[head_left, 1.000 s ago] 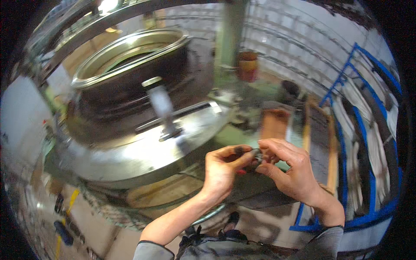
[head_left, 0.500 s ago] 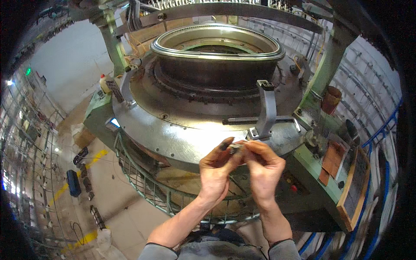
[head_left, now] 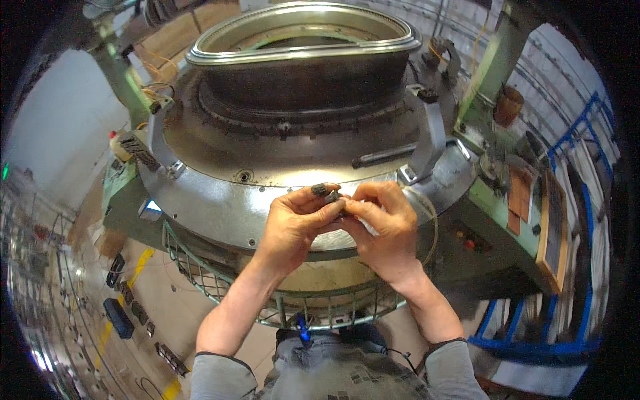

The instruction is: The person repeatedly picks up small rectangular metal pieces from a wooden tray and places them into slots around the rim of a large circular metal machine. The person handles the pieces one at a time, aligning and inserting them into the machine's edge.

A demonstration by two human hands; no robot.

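Above polished steel, left hand and right hand pinch small dark part.

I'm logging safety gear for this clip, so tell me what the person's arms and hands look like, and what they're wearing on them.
Both hands are bare, with no gloves: the left hand and the right hand show dark grime on the fingertips. The forearms are uncovered too. Grey sleeves are pushed up near the elbows, the left sleeve and the right sleeve, each with a dark edge at the cuff. No watch, rings or wristbands are visible.
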